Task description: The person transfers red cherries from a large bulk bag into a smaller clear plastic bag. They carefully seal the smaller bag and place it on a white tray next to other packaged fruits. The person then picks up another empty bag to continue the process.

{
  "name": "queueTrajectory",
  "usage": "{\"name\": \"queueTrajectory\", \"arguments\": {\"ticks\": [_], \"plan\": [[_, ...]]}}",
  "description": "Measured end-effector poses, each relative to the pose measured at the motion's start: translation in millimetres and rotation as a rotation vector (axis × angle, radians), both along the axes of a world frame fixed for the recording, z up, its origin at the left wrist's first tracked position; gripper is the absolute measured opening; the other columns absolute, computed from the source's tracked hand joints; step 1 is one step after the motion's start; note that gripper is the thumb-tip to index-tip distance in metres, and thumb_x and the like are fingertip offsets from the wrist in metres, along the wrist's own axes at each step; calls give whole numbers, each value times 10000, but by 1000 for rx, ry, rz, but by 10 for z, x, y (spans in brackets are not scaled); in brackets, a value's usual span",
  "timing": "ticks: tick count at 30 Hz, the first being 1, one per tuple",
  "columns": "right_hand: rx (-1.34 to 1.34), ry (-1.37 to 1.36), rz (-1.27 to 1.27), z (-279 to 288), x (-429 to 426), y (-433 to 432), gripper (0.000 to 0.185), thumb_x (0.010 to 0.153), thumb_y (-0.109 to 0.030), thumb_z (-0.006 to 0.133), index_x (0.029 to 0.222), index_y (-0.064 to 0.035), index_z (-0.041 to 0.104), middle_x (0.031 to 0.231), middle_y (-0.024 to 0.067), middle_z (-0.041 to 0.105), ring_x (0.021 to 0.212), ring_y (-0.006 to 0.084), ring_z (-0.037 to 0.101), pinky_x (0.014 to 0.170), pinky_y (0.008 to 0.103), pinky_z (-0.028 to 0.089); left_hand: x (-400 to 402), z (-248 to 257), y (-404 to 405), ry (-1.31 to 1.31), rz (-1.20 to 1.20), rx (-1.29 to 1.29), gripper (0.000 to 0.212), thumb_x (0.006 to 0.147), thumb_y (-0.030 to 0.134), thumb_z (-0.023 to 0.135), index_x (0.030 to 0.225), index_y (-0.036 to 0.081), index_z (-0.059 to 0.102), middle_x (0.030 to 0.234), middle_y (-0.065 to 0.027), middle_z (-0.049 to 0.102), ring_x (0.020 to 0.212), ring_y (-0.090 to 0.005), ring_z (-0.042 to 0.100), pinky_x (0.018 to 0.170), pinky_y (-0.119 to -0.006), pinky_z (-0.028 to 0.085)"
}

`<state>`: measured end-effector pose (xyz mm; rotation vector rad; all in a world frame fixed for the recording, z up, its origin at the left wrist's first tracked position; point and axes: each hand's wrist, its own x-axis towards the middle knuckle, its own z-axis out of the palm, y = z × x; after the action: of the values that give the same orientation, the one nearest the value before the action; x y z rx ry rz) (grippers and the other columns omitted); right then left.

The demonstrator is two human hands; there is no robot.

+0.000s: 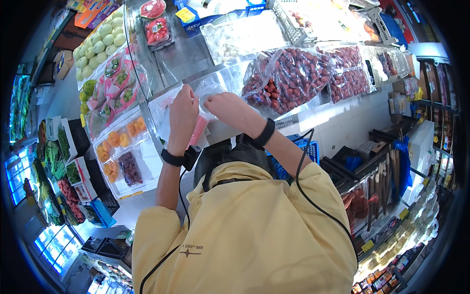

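Observation:
My left hand [183, 119] is curled with its fingers pinched at a thin clear plastic bag [210, 86] over the edge of the display counter. My right hand [233, 110] faces it from the right, its fingertips also closed on the bag's film. A narrow gap separates the two hands. Below them, a pink-and-white striped packet [198, 129] lies on the counter, partly covered by my left hand. Large clear bags of red jujubes [293, 79] rest just beyond my right hand. Both fingertips are partly hidden, so the exact grip is unclear.
Apricots [119, 139] and dark grapes [130, 169] in a white tray sit left of me. Pink-wrapped fruit [116, 86] and pale green melons [101, 44] lie farther back. A blue plastic basket [312, 149] stands near my right elbow. Black cables run along both arms.

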<state>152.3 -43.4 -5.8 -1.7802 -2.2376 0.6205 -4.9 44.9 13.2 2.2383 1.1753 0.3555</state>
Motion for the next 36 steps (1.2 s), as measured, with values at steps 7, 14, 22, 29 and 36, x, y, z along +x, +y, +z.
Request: {"name": "queueTrajectory", "arguments": {"ticks": [7,14,22,29,36], "plan": [[414,93,-41,-360,291,-321,102,864,-50,622,959,-53,659,939,96,681,963,314,678,997,406,498,70,-141,-28,-99,-180,-69,172,920,37,617,1039,6,497,896,-234,619,856,-444,640,727,-506,497],[356,67,-752,-249,679,-749,237,855,-19,653,1088,-43,614,1019,140,632,919,371,660,793,463,562,105,-276,-12,94,-125,56,170,929,44,584,1069,-5,501,847,-265,659,841,-482,657,723,-571,522],[176,-543,-304,-916,1206,-718,443,941,-91,582,1380,-39,561,1486,228,498,1361,475,498,1028,464,535,243,-196,-24,87,-77,-131,183,921,86,599,1060,9,508,851,-271,682,825,-492,665,728,-582,514],[-29,-581,-383,-844,1227,-508,379,940,-184,638,1313,-118,639,1473,178,487,1346,434,510,923,452,561,224,-231,-30,6,-78,-205,202,880,76,633,1026,-5,520,915,-264,657,886,-476,646,762,-524,506],[-166,-498,-309,-712,1340,-419,223,898,-145,683,1117,-109,707,1360,168,531,1193,436,609,801,433,647,252,-228,-88,-139,-29,-71,142,891,35,652,1000,1,567,938,-166,639,806,-353,646,736,-408,531]]}}
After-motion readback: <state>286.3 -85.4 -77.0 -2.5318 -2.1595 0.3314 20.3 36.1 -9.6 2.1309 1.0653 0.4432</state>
